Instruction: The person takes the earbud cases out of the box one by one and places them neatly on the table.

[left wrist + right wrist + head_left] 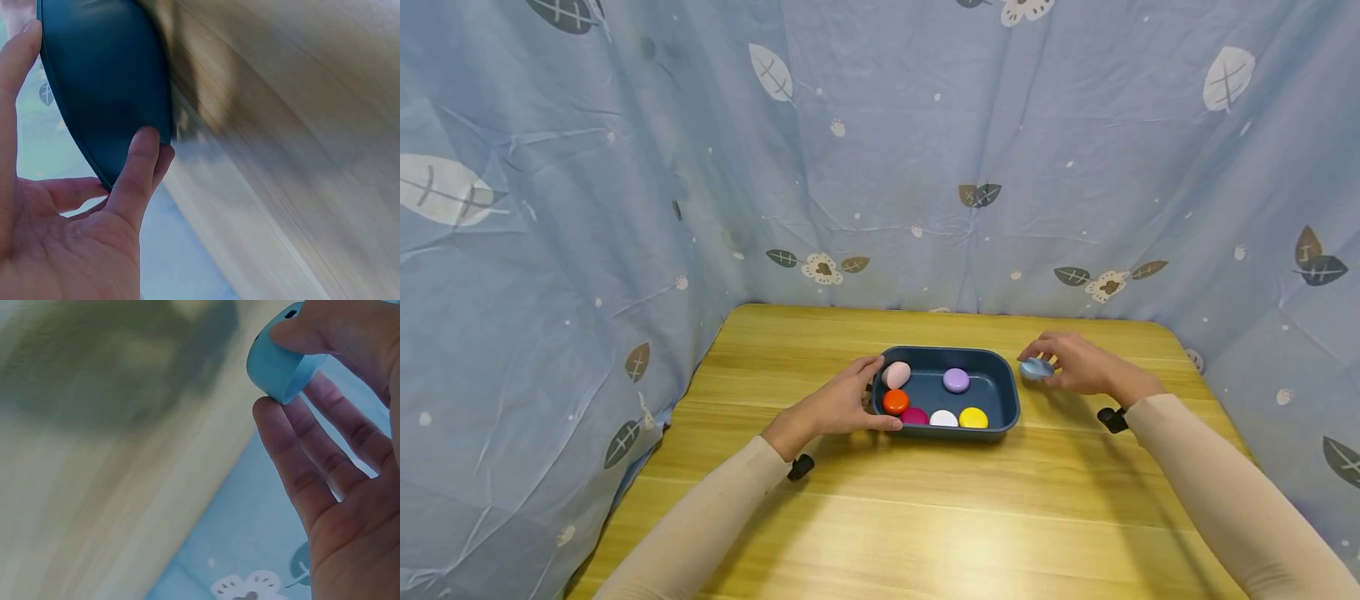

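Note:
A dark blue tray (1007, 392) sits mid-table and holds several round discs: pink (896, 374), purple (956, 380), orange (895, 402), magenta (914, 416), white (943, 419) and yellow (973, 417). My left hand (842, 404) holds the tray's left end, thumb at its front corner and fingers at the far side; the left wrist view shows the tray wall (106, 87) between thumb and fingers. My right hand (1071, 362) pinches a light blue disc (1036, 367) just right of the tray; in the right wrist view the blue disc (278, 365) sits between thumb and fingertips.
The wooden table (925, 517) is enclosed at the back and sides by a blue leaf-print curtain (880, 167). Black wrist-camera mounts show at both wrists. Bare wood lies in front of the tray.

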Motion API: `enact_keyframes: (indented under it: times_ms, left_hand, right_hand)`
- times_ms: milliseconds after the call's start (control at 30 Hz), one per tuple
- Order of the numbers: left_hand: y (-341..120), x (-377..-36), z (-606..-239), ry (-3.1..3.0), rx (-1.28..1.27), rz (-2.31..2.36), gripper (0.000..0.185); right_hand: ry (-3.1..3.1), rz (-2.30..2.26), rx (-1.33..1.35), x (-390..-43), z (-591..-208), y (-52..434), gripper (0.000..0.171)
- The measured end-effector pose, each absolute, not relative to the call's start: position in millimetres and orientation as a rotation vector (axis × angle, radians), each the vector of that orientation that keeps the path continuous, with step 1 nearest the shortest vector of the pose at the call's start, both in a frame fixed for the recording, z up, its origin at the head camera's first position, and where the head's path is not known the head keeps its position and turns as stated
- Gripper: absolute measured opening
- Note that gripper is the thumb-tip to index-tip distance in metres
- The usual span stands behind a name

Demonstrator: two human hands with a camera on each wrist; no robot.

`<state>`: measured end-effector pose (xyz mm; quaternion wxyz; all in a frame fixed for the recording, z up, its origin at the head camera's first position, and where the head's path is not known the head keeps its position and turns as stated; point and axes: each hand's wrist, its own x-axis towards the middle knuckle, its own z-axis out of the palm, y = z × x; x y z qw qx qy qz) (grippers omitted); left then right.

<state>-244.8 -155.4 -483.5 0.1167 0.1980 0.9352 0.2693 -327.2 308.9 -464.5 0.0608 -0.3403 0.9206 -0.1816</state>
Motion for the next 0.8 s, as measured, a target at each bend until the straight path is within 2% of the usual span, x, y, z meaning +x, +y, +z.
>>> enact_keyframes:
  times_ms: [367,800]
  left_hand:
    - [-155.4,-244.9,-482.4,2.722,0.581,0.799,0.131]
    - [-155.6,-244.3,-482.8,2.725,0.567,0.813,0.131]
  right_hand:
    - [2.767,-0.521,-1.048,-325.9,-485.2,319.0,0.047]
    - [2.755,-0.530,-1.053,-323.6,-491.0,321.8,0.048]
